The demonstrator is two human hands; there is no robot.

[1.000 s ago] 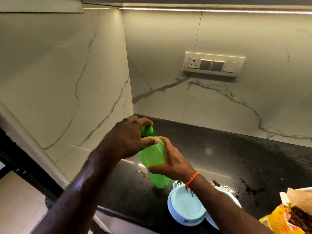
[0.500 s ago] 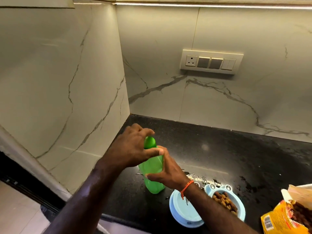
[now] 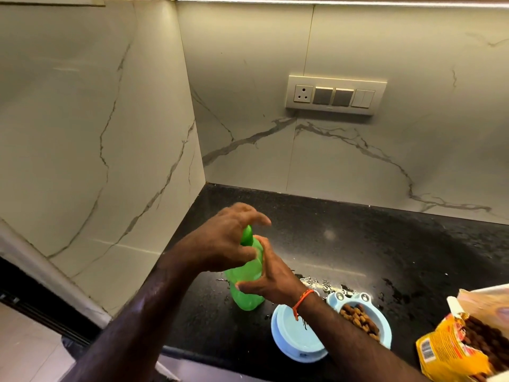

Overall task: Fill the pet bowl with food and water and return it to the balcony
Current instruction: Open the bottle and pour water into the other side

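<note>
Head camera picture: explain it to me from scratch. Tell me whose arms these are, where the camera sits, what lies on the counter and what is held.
There is no machine here. A person wears a wide-angle camera on the head, looking forward and down, so the two arms are that person's own.

The right hand, with an orange thread at its wrist, grips the body of a green bottle standing on the black counter. The left hand is over the bottle's green cap, fingers curled around it.

Near the counter's front edge sits a light blue double pet bowl: one side holds brown kibble, the other looks pale inside; water cannot be confirmed. At far right lies an open yellow food bag.
</note>
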